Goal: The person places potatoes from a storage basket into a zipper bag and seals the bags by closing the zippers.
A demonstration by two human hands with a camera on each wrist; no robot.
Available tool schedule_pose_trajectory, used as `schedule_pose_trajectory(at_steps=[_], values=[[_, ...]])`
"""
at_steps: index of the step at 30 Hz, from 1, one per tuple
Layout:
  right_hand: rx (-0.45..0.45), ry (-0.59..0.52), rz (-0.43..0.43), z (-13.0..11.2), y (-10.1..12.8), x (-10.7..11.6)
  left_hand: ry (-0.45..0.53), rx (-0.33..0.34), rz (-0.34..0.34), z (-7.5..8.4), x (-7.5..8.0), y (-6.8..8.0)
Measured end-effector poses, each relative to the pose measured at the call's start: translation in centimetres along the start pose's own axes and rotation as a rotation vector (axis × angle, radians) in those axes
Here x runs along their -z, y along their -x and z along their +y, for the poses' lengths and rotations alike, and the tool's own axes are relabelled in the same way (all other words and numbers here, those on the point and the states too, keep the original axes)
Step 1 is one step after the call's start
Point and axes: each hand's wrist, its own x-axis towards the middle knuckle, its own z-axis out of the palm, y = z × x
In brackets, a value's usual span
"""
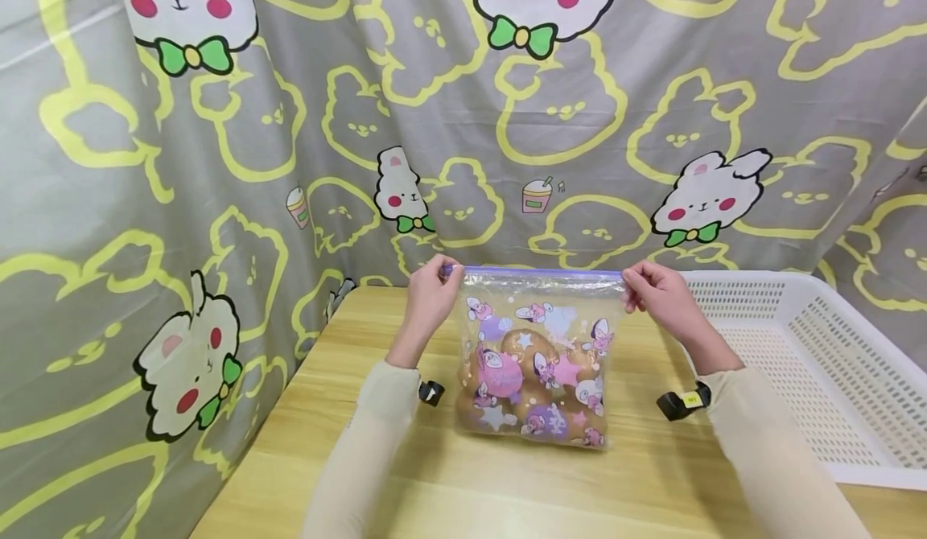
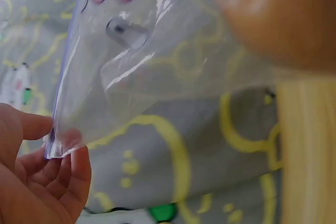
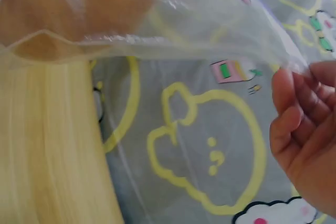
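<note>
A clear zip bag [image 1: 536,346] printed with pink and purple cartoon figures stands upright on the wooden table [image 1: 405,475], with several brown round pieces of food [image 1: 532,398] inside. My left hand [image 1: 432,288] pinches the top left corner of its purple zip strip [image 1: 536,272]. My right hand [image 1: 655,290] pinches the top right corner. In the left wrist view my left hand [image 2: 39,177] grips the bag's corner [image 2: 58,148] between thumb and fingers. In the right wrist view my right hand [image 3: 304,129] holds the plastic edge [image 3: 252,40].
A white perforated plastic basket [image 1: 811,362] sits on the table at the right, close to my right forearm. A grey curtain with yellow and white bear prints [image 1: 217,161] hangs behind and to the left of the table.
</note>
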Motion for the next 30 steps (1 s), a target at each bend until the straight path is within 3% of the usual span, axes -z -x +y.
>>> schedule_pose_trajectory(at_steps=[7,14,20,30], values=[[-0.143,0.030,-0.033,2.7,-1.7,-1.3,0.110,0.239,-0.139,-3.1,-2.4,-1.2],[-0.209,0.023,-0.119,4.4,-1.9,-2.8,0.283,0.330,-0.341,-5.5,-3.6,-0.6],[-0.271,-0.040,-0.224,5.6,-1.7,-4.6,0.422,0.468,-0.477,-7.5,-5.1,0.1],[-0.331,0.049,-0.387,6.8,-0.8,-6.3,0.430,0.495,-0.662,-9.5,-5.4,1.6]])
